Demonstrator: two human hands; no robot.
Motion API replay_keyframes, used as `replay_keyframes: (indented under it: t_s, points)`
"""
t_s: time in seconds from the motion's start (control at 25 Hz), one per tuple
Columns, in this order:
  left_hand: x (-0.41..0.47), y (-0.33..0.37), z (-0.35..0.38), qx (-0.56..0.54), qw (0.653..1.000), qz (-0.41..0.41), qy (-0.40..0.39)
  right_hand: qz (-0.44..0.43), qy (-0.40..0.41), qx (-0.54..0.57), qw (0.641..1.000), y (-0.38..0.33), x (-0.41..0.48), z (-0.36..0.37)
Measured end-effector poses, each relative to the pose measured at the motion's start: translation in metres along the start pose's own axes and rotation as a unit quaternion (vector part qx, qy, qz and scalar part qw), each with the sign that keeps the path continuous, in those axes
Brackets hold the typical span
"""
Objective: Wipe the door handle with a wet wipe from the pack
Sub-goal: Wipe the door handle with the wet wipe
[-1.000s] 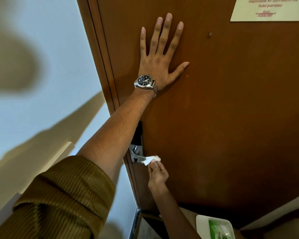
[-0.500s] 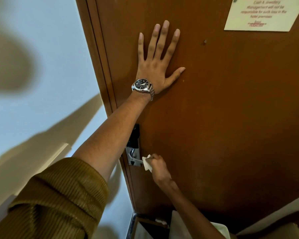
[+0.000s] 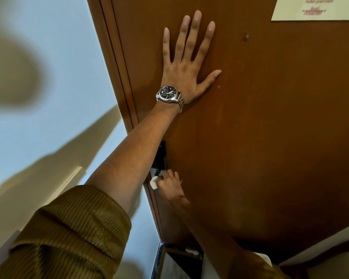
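My left hand (image 3: 186, 63) lies flat on the brown door (image 3: 270, 127), fingers spread, a metal watch on its wrist. Lower down, the metal door handle (image 3: 157, 171) sits under a black lock plate (image 3: 161, 156) near the door's left edge. My right hand (image 3: 169, 186) is closed around the handle with a white wet wipe (image 3: 154, 183) bunched in its fingers; a bit of wipe sticks out to the left. My left forearm hides part of the lock plate. The wipe pack is hidden from view.
A cream notice (image 3: 314, 9) is fixed to the door at the top right. A pale wall (image 3: 48, 77) runs along the left of the door frame (image 3: 117, 77). Below the door are the floor threshold (image 3: 177, 258) and a pale object (image 3: 330, 264).
My right hand has moved left and up with the wipe, from just right of the handle onto it. The wipe pack at the bottom has dropped out of sight. My left hand stays flat on the door.
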State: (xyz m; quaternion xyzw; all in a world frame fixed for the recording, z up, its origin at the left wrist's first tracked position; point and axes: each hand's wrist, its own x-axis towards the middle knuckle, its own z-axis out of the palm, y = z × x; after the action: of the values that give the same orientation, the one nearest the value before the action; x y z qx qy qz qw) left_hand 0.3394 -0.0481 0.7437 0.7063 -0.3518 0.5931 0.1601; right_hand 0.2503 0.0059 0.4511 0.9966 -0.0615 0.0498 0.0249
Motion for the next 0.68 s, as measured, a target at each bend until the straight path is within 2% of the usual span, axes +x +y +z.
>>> replay_keyframes:
  t_s: [0.08,0.16,0.24,0.4,0.48,0.6,0.68]
  points:
    - [-0.002,0.0,0.0,0.002,1.0,0.0,-0.003,0.051,0.012,0.016,0.999,-0.014,0.007,-0.003]
    - [-0.001,0.0,0.0,0.004,1.0,0.001,-0.005,0.067,0.036,0.013,0.997,-0.023,0.004,-0.002]
    - [0.0,0.0,-0.001,0.004,1.0,0.002,-0.005,0.02,0.063,-0.038,0.997,-0.022,-0.004,0.003]
    - [0.0,0.0,0.0,0.001,1.0,0.004,-0.001,-0.15,0.138,-0.116,0.972,0.012,-0.021,0.014]
    - [-0.001,0.0,0.0,0.002,1.0,0.004,-0.005,-0.181,0.124,-0.119,0.968,0.037,-0.034,0.016]
    - [0.0,0.001,0.0,-0.001,1.0,0.006,-0.006,-0.136,0.107,-0.087,0.981,0.071,-0.053,0.019]
    - [-0.001,0.0,0.001,-0.003,1.0,0.006,-0.006,-0.065,0.105,0.005,0.992,0.084,-0.059,0.019]
